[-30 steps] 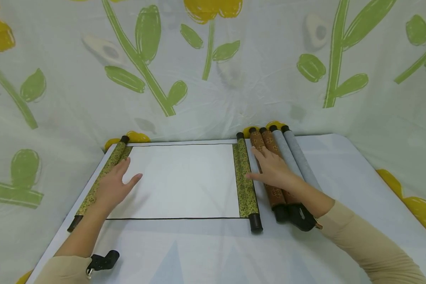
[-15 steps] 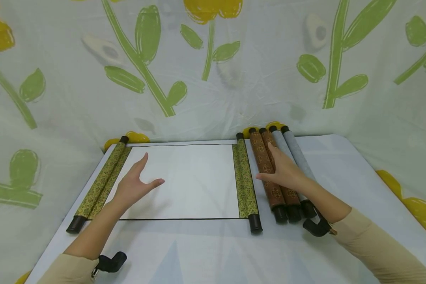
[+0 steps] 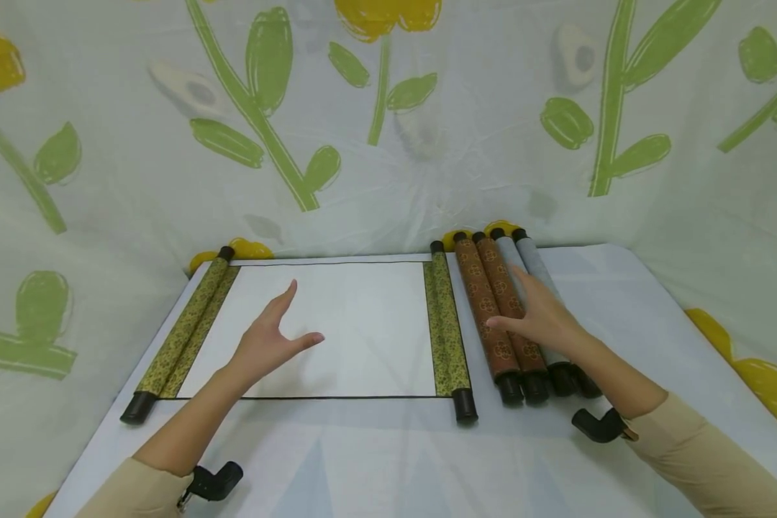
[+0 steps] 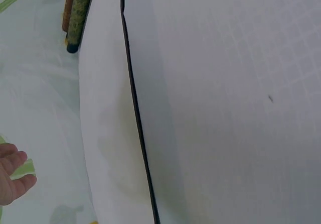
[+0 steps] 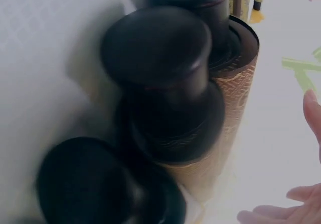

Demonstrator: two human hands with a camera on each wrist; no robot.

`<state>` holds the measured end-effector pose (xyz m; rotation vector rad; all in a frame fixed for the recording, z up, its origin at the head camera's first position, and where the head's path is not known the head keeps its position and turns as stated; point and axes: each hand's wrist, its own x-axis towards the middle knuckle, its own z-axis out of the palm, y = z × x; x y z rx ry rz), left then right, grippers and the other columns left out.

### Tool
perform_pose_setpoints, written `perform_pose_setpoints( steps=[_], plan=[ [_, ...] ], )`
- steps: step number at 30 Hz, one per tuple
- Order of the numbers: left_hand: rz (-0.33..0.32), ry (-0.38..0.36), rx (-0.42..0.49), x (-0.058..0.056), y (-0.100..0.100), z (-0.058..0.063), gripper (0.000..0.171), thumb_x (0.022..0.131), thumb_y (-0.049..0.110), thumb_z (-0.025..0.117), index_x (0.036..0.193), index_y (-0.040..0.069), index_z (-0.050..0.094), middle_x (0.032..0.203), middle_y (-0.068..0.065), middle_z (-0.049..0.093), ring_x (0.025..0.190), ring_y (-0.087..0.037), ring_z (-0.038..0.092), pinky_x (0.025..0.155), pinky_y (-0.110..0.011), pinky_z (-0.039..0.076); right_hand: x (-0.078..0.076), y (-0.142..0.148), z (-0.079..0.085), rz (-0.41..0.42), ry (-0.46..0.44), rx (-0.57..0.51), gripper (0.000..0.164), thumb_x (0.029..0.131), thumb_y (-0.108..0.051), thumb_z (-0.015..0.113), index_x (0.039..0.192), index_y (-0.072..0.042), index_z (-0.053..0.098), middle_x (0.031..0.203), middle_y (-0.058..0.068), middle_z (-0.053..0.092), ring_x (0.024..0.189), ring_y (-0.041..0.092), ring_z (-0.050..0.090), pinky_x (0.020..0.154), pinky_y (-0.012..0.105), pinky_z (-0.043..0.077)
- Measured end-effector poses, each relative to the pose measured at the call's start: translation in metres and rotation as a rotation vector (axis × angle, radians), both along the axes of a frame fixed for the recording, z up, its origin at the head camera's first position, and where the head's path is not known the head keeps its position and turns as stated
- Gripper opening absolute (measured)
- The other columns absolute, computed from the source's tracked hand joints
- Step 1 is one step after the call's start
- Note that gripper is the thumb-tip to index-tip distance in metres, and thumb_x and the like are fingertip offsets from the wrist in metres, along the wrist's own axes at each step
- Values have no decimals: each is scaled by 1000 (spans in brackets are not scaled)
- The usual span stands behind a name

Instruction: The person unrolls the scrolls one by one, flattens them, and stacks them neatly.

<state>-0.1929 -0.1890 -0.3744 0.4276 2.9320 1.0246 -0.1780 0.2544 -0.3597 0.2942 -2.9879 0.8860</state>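
A scroll lies unrolled on the table, its white sheet (image 3: 356, 324) edged in black. A green-and-yellow patterned roller (image 3: 181, 327) with black knobs ends it at the left, and a matching roller (image 3: 450, 324) at the right. Over the left half of the sheet is my left hand (image 3: 262, 349), thumb and fingers spread, holding nothing. My right hand (image 3: 547, 320), also spread and holding nothing, overlaps the rolled scrolls: two brown patterned scrolls (image 3: 488, 309) and two grey ones (image 3: 537, 259), side by side. Their black end knobs (image 5: 155, 48) loom large in the right wrist view.
A white cloth covers the table (image 3: 362, 460), whose right edge slants toward the front. Behind stands a pale curtain (image 3: 466, 180) printed with green stems and yellow flowers. Black wrist-worn camera mounts (image 3: 216, 482) hang beneath both sleeves.
My left hand has moved right, off the left roller and over the white sheet. My right hand has shifted right, from beside the right roller to across the brown and grey scrolls.
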Motion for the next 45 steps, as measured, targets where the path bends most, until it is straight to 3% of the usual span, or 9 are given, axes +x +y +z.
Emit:
perform_pose_setpoints(
  steps=[13,22,31,45],
  plan=[
    [-73,50,47,0,39,8,104,73,54,74,153,26,13,156,-8,23,141,-31,26,104,-56,32,3,5,-17,11,-1,-31,108,78,-45,74,149,7,10,150,33,16,133,53,22,99,66,29],
    [-145,73,54,0,74,1,103,73,57,73,153,29,15,156,1,24,141,-24,28,105,-52,33,1,7,-31,28,-12,-48,111,78,-46,74,148,9,8,150,34,15,134,53,20,100,66,27],
    [-208,36,78,-2,108,-8,102,72,59,73,152,34,14,155,6,24,140,-21,29,105,-50,34,5,1,-35,9,-56,-37,111,78,-47,73,149,5,7,147,38,16,131,56,21,96,67,31],
    [-353,110,25,-7,164,-13,99,77,51,73,153,22,17,155,-8,26,134,-32,38,93,-50,44,6,1,-33,29,-59,-34,109,80,-42,73,148,8,5,144,41,15,130,57,20,96,67,31]
  ],
)
